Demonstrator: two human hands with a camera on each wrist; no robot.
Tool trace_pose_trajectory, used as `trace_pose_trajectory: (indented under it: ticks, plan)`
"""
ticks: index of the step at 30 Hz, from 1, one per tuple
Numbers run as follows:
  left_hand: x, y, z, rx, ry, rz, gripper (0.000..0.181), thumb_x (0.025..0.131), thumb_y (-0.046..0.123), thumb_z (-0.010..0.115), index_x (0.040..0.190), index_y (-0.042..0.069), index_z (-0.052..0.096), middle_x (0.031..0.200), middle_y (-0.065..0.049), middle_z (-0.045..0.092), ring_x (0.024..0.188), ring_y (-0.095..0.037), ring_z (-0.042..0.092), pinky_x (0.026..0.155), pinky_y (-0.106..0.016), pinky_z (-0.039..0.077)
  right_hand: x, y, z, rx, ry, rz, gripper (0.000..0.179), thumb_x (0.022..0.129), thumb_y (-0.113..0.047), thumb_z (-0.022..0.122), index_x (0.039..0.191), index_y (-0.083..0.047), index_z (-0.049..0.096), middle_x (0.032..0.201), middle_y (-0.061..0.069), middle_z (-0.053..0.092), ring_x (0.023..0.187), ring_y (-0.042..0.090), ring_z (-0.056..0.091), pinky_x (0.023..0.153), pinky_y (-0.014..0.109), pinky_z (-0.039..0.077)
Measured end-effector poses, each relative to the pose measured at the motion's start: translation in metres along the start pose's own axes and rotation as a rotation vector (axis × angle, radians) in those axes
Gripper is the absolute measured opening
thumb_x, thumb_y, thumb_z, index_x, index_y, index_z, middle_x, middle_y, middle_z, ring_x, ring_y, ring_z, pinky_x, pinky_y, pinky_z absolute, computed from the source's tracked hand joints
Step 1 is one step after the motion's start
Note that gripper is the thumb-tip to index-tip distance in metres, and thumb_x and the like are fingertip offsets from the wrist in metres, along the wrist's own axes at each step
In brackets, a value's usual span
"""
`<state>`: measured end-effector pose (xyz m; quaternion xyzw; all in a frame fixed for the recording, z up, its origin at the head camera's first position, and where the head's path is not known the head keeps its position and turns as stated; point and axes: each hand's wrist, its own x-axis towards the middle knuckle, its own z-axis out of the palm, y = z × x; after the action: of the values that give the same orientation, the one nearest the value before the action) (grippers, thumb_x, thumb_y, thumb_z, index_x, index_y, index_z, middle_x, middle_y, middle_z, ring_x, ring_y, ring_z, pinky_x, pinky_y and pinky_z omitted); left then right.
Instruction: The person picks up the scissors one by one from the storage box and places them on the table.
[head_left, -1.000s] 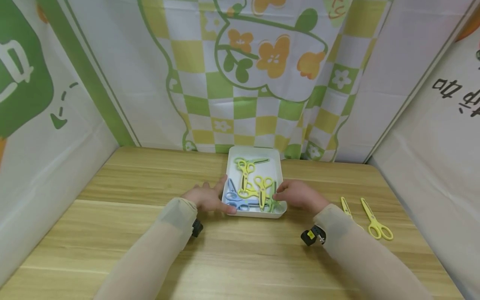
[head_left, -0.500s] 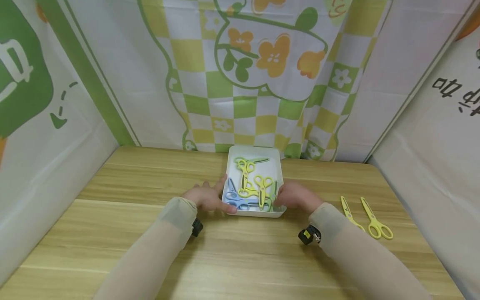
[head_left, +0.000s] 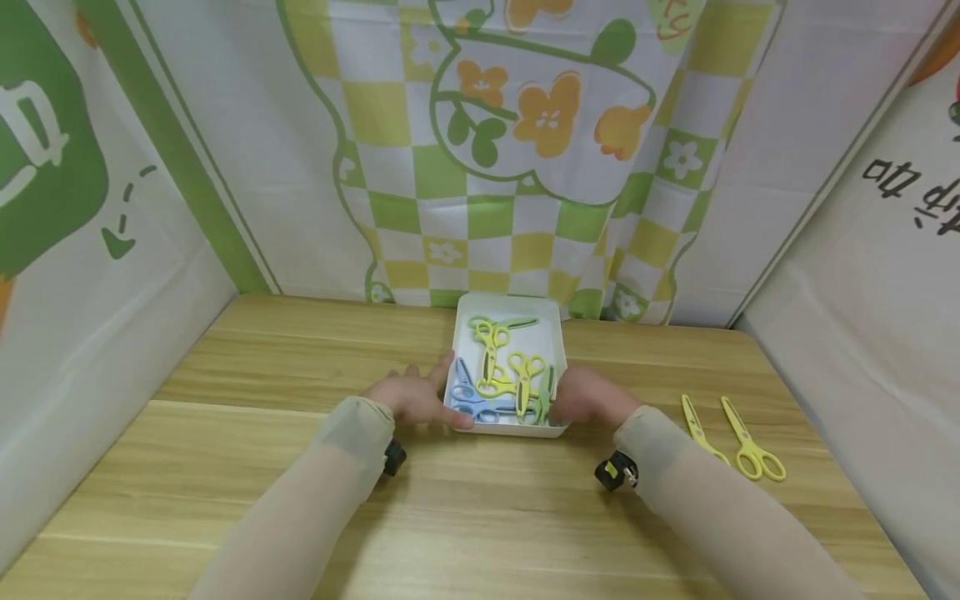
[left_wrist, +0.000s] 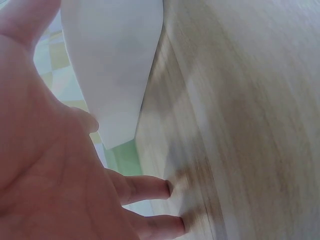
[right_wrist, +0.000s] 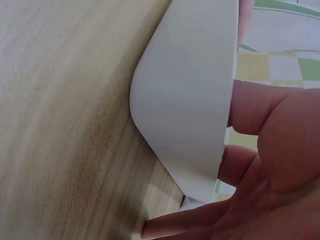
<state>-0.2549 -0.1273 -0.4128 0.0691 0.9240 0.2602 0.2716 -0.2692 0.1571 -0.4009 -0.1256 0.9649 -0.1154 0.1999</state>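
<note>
A white tray (head_left: 517, 430) holds several small scissors. My left hand (head_left: 408, 396) steadies its left side, thumb over the front corner and the other fingers spread. In the left wrist view, two straight fingers (left_wrist: 147, 187) reach down to the tabletop beside the tray. My right hand (head_left: 588, 396) reaches over the right rim beside green scissors (head_left: 547, 396). Its fingers (right_wrist: 245, 107) disappear behind the tray wall in the right wrist view, so I cannot tell whether they grip the scissors. Yellow scissors (head_left: 522, 387) and blue scissors (head_left: 495, 406) lie alongside.
On the wooden table (head_left: 480, 517), two yellow scissors lie to the right: one pair (head_left: 742, 433) fully visible, the other (head_left: 693, 421) partly behind my right forearm. A patterned curtain (head_left: 487, 217) hangs behind the tray, and white panels stand at both sides.
My right hand has shifted slightly left and further over the tray's rim, hiding its fingertips. The nearby green scissors have moved a little. My left hand has stayed in place.
</note>
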Motion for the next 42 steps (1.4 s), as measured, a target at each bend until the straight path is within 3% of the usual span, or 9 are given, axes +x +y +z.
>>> trace_pose_trajectory:
  ticks: [9,21,31,38,42]
  plan:
    - [-0.004,0.002,-0.001,-0.005,-0.005,0.016,0.127,0.071,0.071,0.075,0.159,0.035,-0.009,0.157,-0.037,-0.005,0.138,-0.061,-0.011,0.099,-0.081,-0.001,-0.002,0.003,-0.004,0.020,-0.006,-0.049,0.029,0.074,-0.016,0.076,0.058,-0.014,0.052,0.059,-0.002,0.047,0.054,0.014,0.043,0.049,0.028,0.037]
    - [0.005,-0.002,0.001,0.001,-0.009,-0.010,0.132,0.063,0.079,0.074,0.157,0.041,-0.012,0.158,-0.034,-0.007,0.139,-0.059,-0.012,0.098,-0.081,-0.005,-0.005,0.011,-0.009,0.191,-0.018,-0.028,0.029,0.083,-0.009,0.068,0.060,-0.013,0.050,0.056,-0.003,0.044,0.051,0.013,0.042,0.048,0.026,0.035]
    - [-0.001,0.002,-0.003,0.049,-0.010,0.015,0.130,0.069,0.076,0.073,0.159,0.034,-0.010,0.157,-0.037,-0.003,0.139,-0.060,-0.007,0.105,-0.077,0.003,-0.009,0.019,-0.013,0.276,-0.039,-0.061,0.014,0.082,-0.012,0.074,0.071,-0.011,0.065,0.067,0.000,0.054,0.058,0.014,0.045,0.051,0.028,0.037]
    - [0.008,-0.002,0.000,0.046,-0.014,-0.010,0.132,0.066,0.078,0.073,0.157,0.038,-0.012,0.158,-0.034,-0.005,0.141,-0.058,-0.008,0.107,-0.074,0.003,-0.009,0.029,-0.016,0.366,-0.085,-0.086,0.010,0.086,-0.011,0.072,0.078,-0.010,0.067,0.076,0.001,0.056,0.063,0.016,0.046,0.054,0.028,0.037]
    - [0.007,-0.001,-0.001,0.044,-0.010,0.000,0.132,0.066,0.078,0.074,0.158,0.036,-0.011,0.157,-0.036,-0.004,0.140,-0.059,-0.007,0.106,-0.076,0.002,-0.009,0.032,-0.018,0.401,-0.109,-0.116,0.008,0.087,-0.007,0.069,0.080,-0.008,0.065,0.077,0.002,0.054,0.063,0.015,0.045,0.054,0.027,0.036]
